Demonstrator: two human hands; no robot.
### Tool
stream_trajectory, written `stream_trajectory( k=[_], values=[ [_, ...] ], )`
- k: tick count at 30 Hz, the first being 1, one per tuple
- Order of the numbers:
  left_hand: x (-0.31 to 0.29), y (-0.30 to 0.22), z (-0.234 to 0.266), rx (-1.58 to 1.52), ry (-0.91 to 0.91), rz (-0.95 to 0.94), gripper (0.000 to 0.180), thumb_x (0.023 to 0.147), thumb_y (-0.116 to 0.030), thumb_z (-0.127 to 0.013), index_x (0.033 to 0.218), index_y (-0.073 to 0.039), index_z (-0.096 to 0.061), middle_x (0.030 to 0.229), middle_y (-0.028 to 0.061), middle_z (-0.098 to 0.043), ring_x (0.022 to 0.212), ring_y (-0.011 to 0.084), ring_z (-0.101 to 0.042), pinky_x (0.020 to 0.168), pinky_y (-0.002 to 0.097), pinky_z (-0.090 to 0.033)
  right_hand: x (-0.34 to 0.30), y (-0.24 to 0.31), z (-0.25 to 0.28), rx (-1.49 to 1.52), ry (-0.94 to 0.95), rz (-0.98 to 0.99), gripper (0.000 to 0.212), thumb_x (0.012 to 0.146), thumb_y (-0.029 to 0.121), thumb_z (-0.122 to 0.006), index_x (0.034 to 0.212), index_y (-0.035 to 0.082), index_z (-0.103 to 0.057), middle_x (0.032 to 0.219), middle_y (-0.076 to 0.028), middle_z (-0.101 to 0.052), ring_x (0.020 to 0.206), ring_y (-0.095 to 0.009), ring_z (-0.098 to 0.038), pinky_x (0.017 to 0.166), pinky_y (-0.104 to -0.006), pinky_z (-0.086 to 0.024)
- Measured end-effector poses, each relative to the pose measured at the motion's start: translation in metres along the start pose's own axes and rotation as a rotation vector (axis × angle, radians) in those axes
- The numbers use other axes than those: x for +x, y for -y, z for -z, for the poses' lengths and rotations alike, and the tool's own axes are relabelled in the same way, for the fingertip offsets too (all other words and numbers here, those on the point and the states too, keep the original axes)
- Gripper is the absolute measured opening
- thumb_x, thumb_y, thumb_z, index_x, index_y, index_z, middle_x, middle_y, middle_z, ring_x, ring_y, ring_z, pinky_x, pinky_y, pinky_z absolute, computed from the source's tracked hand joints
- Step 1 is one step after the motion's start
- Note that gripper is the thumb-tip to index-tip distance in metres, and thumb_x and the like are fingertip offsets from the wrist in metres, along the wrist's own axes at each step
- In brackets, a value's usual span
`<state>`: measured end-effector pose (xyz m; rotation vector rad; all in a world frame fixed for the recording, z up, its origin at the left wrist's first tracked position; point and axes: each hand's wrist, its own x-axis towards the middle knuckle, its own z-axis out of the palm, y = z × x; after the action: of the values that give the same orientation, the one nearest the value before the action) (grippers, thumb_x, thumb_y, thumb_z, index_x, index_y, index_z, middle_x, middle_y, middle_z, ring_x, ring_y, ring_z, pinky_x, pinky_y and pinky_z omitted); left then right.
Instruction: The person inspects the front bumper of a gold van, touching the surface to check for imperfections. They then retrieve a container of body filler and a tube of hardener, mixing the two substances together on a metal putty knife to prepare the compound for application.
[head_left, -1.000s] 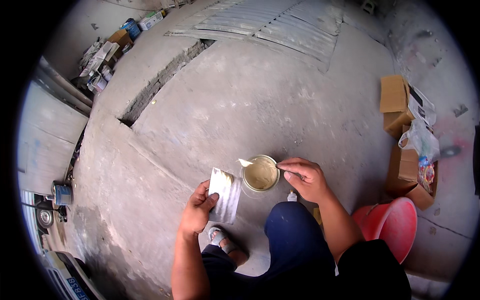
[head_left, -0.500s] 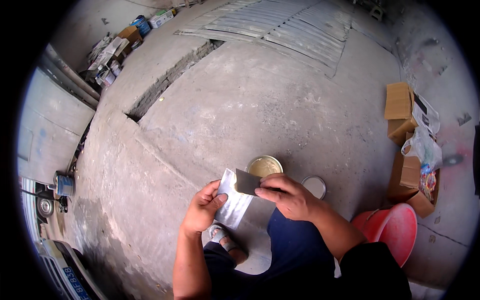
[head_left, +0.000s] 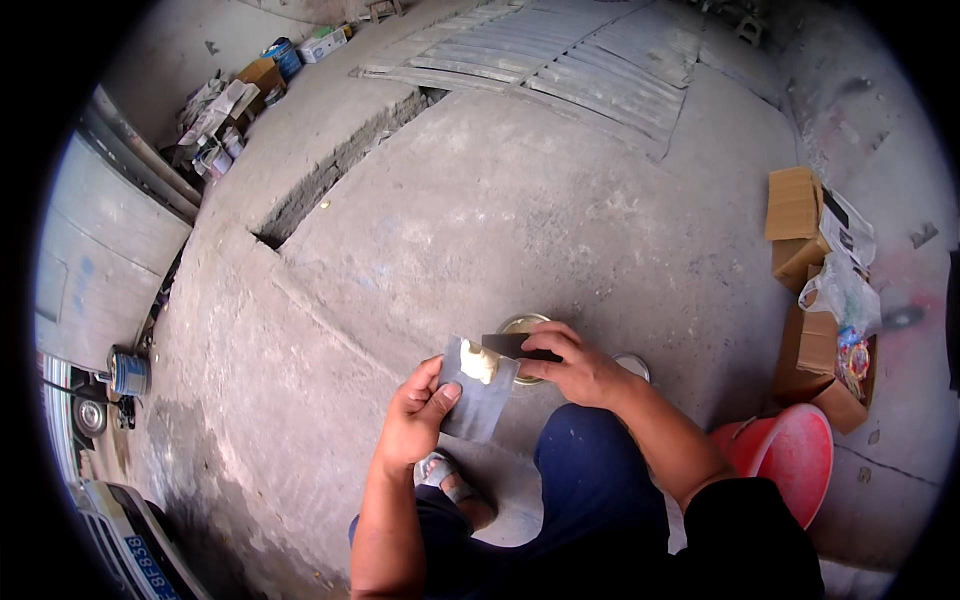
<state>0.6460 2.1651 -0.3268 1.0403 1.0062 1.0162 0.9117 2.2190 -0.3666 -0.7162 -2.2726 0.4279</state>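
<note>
My left hand (head_left: 412, 415) is closed on the edge of a thin grey rectangular plate (head_left: 476, 416), thumb on top. A cream-coloured dollop of putty (head_left: 478, 363) sits near the plate's far edge. My right hand (head_left: 585, 372) grips a dark, flat scraper (head_left: 507, 345), whose end lies beside the putty. Beneath that hand an open round tin (head_left: 524, 321) stands on the floor, partly covered by hand and scraper; pale paste shows inside it. Right of the tin lies a round lid (head_left: 633, 364), half hidden by my right forearm.
A red bucket (head_left: 795, 462) stands close to my right elbow. Opened cardboard boxes (head_left: 797, 205) line the right wall, with a plastic bag on them. Ahead, a long trench (head_left: 325, 180) cuts the concrete floor. A vehicle's front (head_left: 130, 540) shows at lower left.
The scraper has moved off the plate's edge, leaving putty on the plate. My left hand and the plate have shifted slightly right, with the plate's top now facing up more.
</note>
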Motion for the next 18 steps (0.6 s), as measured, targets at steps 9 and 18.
stream_trajectory(
  k=[9,18],
  values=[
    [0.006,0.001,-0.018,0.101,-0.223,-0.349,0.035,0.097,-0.004,-0.050,0.131,0.000,-0.046,0.116,0.0057,-0.061,0.106,0.0121,-0.055,0.094,0.0264,-0.042,-0.014,0.014,0.014,1.010,-0.512,-0.597,0.036,0.091,0.003,-0.058,0.123,0.000,-0.044,0.111,-0.008,-0.060,0.100,-0.010,-0.056,0.088,-0.0258,-0.044],
    [0.001,0.006,-0.025,0.154,-0.112,-0.322,0.037,0.095,-0.002,-0.053,0.131,-0.002,-0.050,0.122,0.0094,-0.059,0.109,0.0175,-0.056,0.094,0.0289,-0.043,0.010,0.032,-0.013,1.115,-0.287,-0.639,0.035,0.091,0.004,-0.059,0.123,0.000,-0.047,0.115,-0.009,-0.060,0.105,-0.013,-0.056,0.089,-0.0279,-0.046]
  ],
)
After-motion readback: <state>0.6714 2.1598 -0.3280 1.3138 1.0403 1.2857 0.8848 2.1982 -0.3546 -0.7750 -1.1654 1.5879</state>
